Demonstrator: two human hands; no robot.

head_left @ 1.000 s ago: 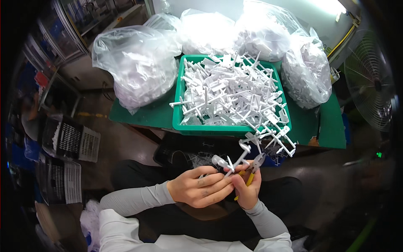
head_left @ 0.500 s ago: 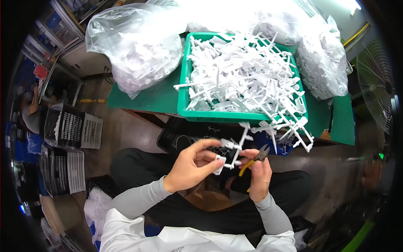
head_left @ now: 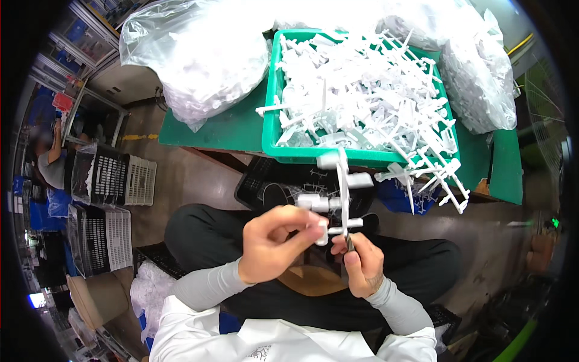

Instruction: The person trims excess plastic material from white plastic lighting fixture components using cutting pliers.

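Facing a heaped tray (head_left: 272,130), left hand (head_left: 268,247) pinches white piece (head_left: 322,233), right hand (head_left: 365,265) grips pliers (head_left: 349,243).

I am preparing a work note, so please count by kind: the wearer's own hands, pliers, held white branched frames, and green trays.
Left hand and right hand: 2
Pliers, in the right hand: 1
White frame, held: 1
Green tray: 1
Total: 5
The heaped white parts overlap too much to count.
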